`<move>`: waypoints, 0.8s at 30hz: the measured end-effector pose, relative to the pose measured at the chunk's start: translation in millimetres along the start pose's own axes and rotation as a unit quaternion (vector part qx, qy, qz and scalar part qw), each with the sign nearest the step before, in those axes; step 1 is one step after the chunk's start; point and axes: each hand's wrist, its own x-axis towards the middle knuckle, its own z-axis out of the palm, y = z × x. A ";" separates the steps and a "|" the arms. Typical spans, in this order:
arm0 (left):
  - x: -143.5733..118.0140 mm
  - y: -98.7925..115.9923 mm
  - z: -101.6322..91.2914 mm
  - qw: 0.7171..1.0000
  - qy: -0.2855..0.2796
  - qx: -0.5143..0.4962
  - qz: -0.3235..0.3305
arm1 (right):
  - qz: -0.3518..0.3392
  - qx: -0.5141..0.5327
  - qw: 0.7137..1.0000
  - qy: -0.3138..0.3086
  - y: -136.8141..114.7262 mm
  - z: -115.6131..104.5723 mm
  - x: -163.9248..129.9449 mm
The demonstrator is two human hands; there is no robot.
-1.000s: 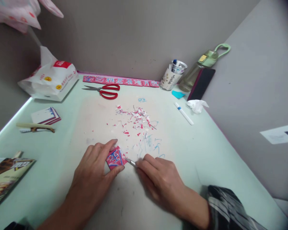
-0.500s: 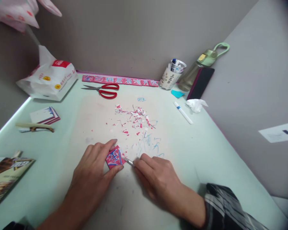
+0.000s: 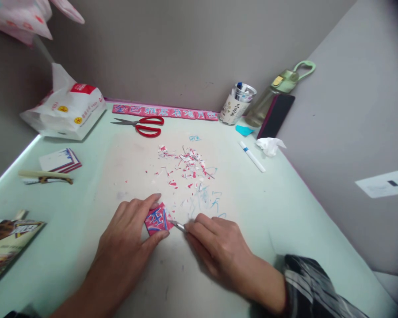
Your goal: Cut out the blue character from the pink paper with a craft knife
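Pale green table (image 3: 285,212), grey walls, paper scraps (image 3: 185,163) strewn mid-surface.

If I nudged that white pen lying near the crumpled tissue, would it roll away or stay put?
The white pen looks round and slim, lying flat on the smooth table, so it would probably roll sideways. It seems light and stiff. The tissue beside it might stop it on that side.
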 end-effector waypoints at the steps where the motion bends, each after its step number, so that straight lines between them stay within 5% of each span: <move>1: 0.1 -0.9 -0.2 1.000 -0.003 -0.005 0.000 | -0.004 -0.001 1.000 -0.002 0.0 0.2 -0.3; 24: 3.7 2.8 -2.0 0.997 -0.014 -0.053 -0.053 | 0.010 -0.075 0.997 0.024 -7.8 11.6 7.6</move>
